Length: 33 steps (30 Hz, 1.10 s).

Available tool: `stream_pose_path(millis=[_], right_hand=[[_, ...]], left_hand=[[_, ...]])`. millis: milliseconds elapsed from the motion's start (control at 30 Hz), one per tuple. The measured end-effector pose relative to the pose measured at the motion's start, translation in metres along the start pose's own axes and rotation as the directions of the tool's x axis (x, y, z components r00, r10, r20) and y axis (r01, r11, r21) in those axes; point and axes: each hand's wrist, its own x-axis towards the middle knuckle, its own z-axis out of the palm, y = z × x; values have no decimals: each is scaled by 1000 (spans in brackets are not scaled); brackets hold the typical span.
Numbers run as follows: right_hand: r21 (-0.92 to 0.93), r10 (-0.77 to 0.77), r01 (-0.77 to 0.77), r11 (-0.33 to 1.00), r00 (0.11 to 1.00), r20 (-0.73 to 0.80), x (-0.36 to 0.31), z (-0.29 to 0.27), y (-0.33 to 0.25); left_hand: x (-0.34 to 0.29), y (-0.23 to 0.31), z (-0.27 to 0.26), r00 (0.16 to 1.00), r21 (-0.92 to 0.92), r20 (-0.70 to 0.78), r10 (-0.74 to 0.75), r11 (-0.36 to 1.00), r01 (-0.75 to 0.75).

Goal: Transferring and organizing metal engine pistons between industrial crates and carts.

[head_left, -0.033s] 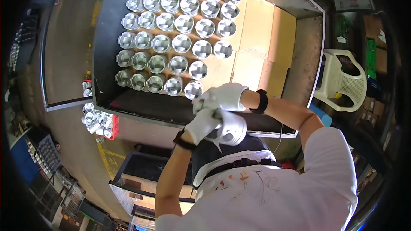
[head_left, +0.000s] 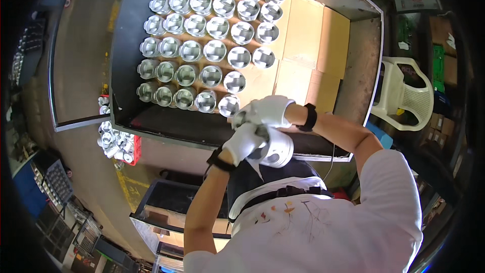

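Both my hands wear white gloves and work close together above the near edge of a large dark-walled box. My left hand is closed on a silver engine piston, whose round side faces right and toward my waist. Just beyond it, my right hand is closed at a second metal piece, seemingly another piston, partly covered by the gloves. In the box, rows of pistons stand crown up on cardboard. The nearest standing piston is just left of my right hand.
A red crate heaped with pistons sits left of the box. On the right stands a cream plastic chair. A dark shelf unit with cardboard is at lower left, and a green crate lies far right.
My left hand and its piston have shifted very slightly to the right and up. The standing pistons keep their places in the rows.
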Motion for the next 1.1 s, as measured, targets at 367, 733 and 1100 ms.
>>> stream_pose_path(millis=[367, 733, 1100], right_hand=[[702, 657, -446, 555, 753, -41, 37, 94, 157], [949, 737, -301, 94, 662, 137, 107, 138, 217], [694, 429, -438, 572, 880, 203, 10, 35, 80]], left_hand=[[-2, -32, 16, 919, 120, -394, -16, 990, 68], [-53, -74, -3, 821, -292, -526, -222, 954, 71], [-6, -64, 6, 757, 432, -644, 111, 869, 240]])
